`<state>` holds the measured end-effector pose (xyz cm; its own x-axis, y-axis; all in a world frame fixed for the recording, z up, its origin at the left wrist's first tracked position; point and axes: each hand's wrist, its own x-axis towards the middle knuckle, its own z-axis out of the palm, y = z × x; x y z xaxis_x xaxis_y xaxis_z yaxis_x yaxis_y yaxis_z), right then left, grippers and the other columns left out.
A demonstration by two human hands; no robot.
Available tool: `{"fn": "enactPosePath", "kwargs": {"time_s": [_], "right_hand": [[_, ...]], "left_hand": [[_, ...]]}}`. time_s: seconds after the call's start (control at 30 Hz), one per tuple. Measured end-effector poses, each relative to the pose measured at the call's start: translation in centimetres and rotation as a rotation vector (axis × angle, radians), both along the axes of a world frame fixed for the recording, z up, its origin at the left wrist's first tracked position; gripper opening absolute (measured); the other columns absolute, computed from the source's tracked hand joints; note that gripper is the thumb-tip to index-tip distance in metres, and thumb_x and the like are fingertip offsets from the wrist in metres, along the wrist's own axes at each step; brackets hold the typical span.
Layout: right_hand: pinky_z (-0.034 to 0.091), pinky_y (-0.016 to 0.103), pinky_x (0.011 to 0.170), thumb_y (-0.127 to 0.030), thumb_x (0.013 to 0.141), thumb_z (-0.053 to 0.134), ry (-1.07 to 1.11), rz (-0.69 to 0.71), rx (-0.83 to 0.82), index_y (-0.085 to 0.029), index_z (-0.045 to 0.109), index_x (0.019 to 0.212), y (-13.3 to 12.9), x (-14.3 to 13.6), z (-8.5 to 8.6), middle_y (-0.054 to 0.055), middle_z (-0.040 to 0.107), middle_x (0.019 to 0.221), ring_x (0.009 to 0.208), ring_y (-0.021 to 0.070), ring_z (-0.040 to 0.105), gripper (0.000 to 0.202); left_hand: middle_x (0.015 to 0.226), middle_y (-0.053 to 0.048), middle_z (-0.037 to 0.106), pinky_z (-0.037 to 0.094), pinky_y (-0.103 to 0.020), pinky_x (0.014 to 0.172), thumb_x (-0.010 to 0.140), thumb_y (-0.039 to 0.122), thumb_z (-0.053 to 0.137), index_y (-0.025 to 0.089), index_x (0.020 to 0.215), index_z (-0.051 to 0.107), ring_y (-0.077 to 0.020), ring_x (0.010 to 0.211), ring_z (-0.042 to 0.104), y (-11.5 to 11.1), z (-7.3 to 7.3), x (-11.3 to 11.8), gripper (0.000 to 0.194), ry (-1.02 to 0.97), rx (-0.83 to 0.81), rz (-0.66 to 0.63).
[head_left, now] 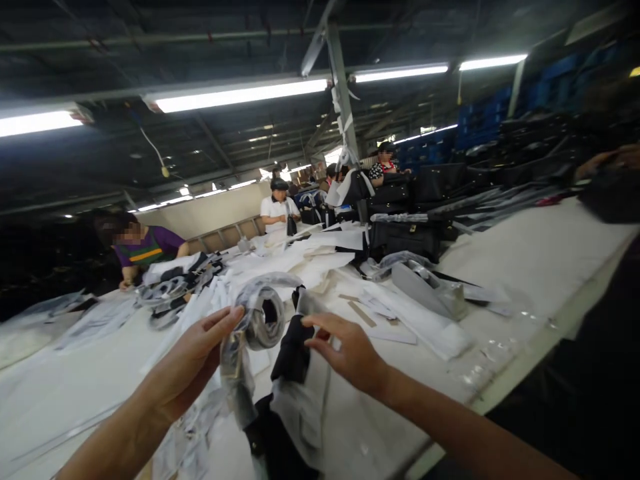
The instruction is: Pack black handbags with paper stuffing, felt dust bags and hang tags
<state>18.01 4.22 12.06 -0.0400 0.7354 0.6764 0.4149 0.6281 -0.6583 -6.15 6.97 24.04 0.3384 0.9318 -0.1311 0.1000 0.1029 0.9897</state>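
A coiled strap [277, 308] wrapped in clear plastic is in my left hand [203, 343], with the thumb and fingers closed on its left side. The strap's wrapped end runs down to a black bag [275, 433] in front of me. My right hand [350, 353] pinches at the upper edge of a black part of the bag, thumb and index finger curled close to it. Thin white wrapping paper [305, 413] hangs along the bag's right side, below the right hand. The bag's lower part runs out of view.
White sheets [320, 253] and plastic wrap cover the middle of the table [530, 247]. A black bag [407, 240] stands farther back, near a grey padded piece [420, 290]. Co-workers sit at the far side, one in a purple sleeve [167, 240]. Another hand [605, 160] shows at right.
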Motion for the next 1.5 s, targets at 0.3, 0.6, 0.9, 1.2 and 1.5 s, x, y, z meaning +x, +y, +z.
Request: {"fn": "enactPosePath", "kwargs": {"time_s": [0.3,0.6,0.9,1.2,1.5], "right_hand": [[0.050,0.040,0.085,-0.009,0.081,0.065,-0.639,-0.425,-0.456,-0.016,0.074,0.085,-1.4,13.9,-7.7,0.012,0.073,0.095,0.095,0.0302,0.066,0.012],[0.046,0.032,0.080,-0.006,0.083,0.050,-0.849,-0.427,-0.552,-0.015,0.071,0.084,0.2,14.6,-10.7,0.013,0.070,0.098,0.094,0.0256,0.065,0.022],[0.044,0.030,0.071,-0.008,0.078,0.055,-0.989,-0.397,-0.538,-0.015,0.071,0.072,1.2,15.4,-9.2,0.011,0.072,0.085,0.085,0.0260,0.068,0.018],[0.047,0.035,0.079,-0.001,0.086,0.044,-1.015,-0.440,-0.437,-0.012,0.070,0.091,-0.7,14.0,-9.8,0.016,0.069,0.101,0.091,0.0261,0.064,0.028],[0.044,0.029,0.085,-0.015,0.095,0.047,-0.985,-0.376,-0.468,-0.014,0.071,0.086,0.0,15.5,-10.0,0.013,0.068,0.100,0.096,0.0229,0.062,0.026]], "left_hand": [[0.081,-0.001,0.070,0.048,-0.018,0.064,0.068,0.046,0.085,0.019,0.085,0.069,-0.0124,0.071,0.062,0.8,0.5,1.8,0.036,-0.092,0.068,0.057],[0.090,-0.001,0.071,0.046,-0.020,0.076,0.076,0.050,0.079,0.021,0.092,0.071,-0.0142,0.084,0.062,-0.2,0.2,1.5,0.033,-0.020,0.092,-0.011],[0.089,-0.001,0.070,0.043,-0.024,0.079,0.073,0.048,0.081,0.021,0.087,0.070,-0.0158,0.083,0.060,-0.2,2.9,-0.3,0.032,-0.009,0.174,-0.039],[0.092,-0.001,0.070,0.041,-0.027,0.085,0.077,0.049,0.077,0.021,0.093,0.071,-0.0176,0.090,0.059,-1.8,0.6,-1.0,0.033,0.033,0.133,-0.038],[0.093,-0.002,0.072,0.042,-0.025,0.084,0.073,0.051,0.080,0.022,0.097,0.073,-0.0187,0.090,0.060,-1.8,0.4,-0.9,0.038,0.077,0.176,0.017]]}}
